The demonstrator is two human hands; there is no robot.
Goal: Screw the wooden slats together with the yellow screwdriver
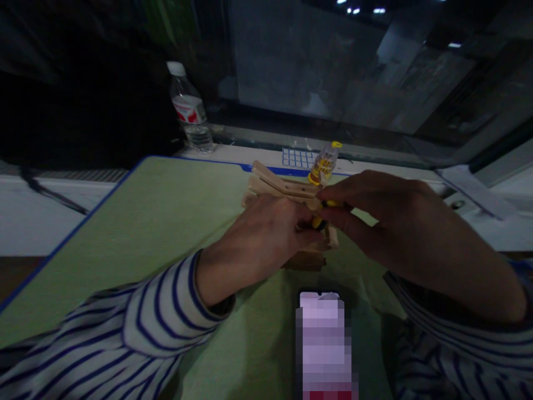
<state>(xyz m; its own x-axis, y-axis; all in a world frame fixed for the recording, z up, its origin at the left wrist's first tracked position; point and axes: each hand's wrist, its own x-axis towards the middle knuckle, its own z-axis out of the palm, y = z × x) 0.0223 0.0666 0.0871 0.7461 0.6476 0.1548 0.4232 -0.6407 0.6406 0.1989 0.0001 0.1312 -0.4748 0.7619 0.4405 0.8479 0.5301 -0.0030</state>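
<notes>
My left hand (266, 233) is curled over a small stack of pale wooden pieces (280, 186) standing on the green mat (158, 222). My right hand (375, 211) pinches a small yellow and black tool (322, 222) against the right side of that wooden stack. Both hands meet at the middle of the mat. The lower part of the wooden assembly is hidden behind my fingers. Both sleeves are white with blue stripes.
A small clear bottle with a yellow cap (325, 162) stands just behind the wood. A plastic water bottle (189, 108) stands at the back left. A phone (327, 344) lies near me on the mat. A blue grid sheet (297, 157) lies at the far edge.
</notes>
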